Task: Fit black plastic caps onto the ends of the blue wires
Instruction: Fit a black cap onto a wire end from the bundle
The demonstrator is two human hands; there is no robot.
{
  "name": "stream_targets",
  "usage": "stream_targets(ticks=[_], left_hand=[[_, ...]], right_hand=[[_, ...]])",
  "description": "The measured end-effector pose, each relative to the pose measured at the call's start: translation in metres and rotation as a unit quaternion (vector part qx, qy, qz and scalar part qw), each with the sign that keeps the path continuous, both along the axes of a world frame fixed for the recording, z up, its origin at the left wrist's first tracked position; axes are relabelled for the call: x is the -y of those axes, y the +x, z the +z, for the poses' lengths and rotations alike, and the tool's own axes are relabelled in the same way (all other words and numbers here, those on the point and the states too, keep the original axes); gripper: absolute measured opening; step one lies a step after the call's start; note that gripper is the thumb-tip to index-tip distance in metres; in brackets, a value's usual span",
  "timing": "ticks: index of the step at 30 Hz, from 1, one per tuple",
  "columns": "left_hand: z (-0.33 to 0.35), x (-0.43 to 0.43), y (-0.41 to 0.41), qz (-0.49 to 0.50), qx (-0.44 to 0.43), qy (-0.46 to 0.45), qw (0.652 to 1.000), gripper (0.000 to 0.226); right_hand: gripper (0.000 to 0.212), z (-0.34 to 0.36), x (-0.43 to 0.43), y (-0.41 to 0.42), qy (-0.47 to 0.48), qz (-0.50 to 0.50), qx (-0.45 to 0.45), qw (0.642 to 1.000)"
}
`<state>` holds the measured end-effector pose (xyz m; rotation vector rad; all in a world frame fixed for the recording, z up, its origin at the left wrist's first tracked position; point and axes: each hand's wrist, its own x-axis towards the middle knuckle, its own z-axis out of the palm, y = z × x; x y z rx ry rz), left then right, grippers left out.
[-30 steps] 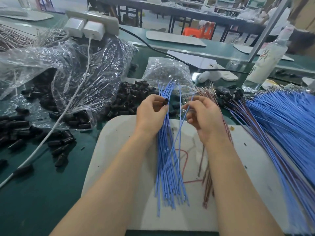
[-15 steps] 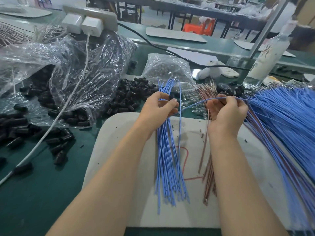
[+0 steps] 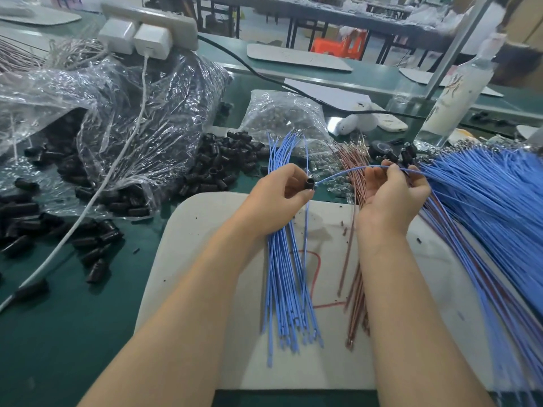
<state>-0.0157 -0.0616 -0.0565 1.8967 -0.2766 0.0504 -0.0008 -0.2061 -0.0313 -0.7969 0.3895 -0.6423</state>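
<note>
My left hand (image 3: pixel 282 190) pinches a small black cap (image 3: pixel 310 183) and also grips a bundle of blue wires (image 3: pixel 286 289) that hangs down over the white board (image 3: pixel 202 259). My right hand (image 3: pixel 390 198) pinches a single blue wire (image 3: pixel 342 173), which arcs leftward until its tip meets the cap's opening. A large fan of blue wires (image 3: pixel 482 207) spreads to the right of that hand. Loose black caps (image 3: pixel 217 168) are heaped just left of my left hand.
A clear plastic bag (image 3: pixel 117 118) with more caps lies at left, with a white cable (image 3: pixel 88 207) across it. Brown wires (image 3: pixel 357 274) lie under my right forearm. A bag of small clear parts (image 3: pixel 282 116), a white bottle (image 3: pixel 452 95) and a power strip (image 3: pixel 147 22) stand behind.
My right hand went right, picked one blue wire from the fan and curved it back. Its tip now reaches the black cap that my left hand has turned out at its fingertips.
</note>
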Motion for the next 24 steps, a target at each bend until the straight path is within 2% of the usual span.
stream_targets(ticks=[2, 4, 6, 8, 10, 13, 17, 20, 24], left_hand=[[-0.001, 0.001, 0.001, 0.007, 0.015, 0.003, 1.000, 0.013], [-0.001, 0.001, 0.002, 0.024, 0.026, -0.012, 0.999, 0.014], [-0.001, 0.001, 0.003, 0.040, 0.045, -0.020, 0.998, 0.014], [-0.001, 0.000, 0.002, 0.056, 0.072, -0.013, 0.996, 0.012], [-0.001, -0.001, 0.002, 0.081, 0.092, 0.006, 0.992, 0.012], [-0.003, -0.005, 0.002, 0.139, 0.098, 0.018, 0.985, 0.010], [-0.004, -0.008, 0.002, 0.186, 0.092, 0.000, 0.978, 0.015], [-0.006, -0.008, 0.002, 0.192, 0.089, 0.007, 0.977, 0.015], [-0.007, -0.008, 0.002, 0.202, 0.096, 0.012, 0.975, 0.017]], right_hand=[[0.027, -0.002, 0.000, 0.003, -0.015, 0.038, -0.006, 0.999], [0.015, -0.005, -0.006, 0.004, -0.107, 0.124, -0.039, 0.986], [0.013, -0.010, -0.015, 0.002, -0.251, 0.214, -0.080, 0.941], [0.014, -0.015, -0.024, -0.001, -0.349, 0.266, -0.094, 0.894], [0.014, -0.016, -0.026, -0.002, -0.393, 0.250, -0.081, 0.881], [0.019, -0.013, -0.021, -0.002, -0.402, 0.165, -0.052, 0.899], [0.017, -0.009, -0.018, -0.006, -0.382, 0.122, -0.012, 0.916], [0.016, -0.007, -0.023, -0.009, -0.406, 0.109, 0.017, 0.907], [0.011, -0.007, -0.027, -0.013, -0.468, 0.095, 0.040, 0.878]])
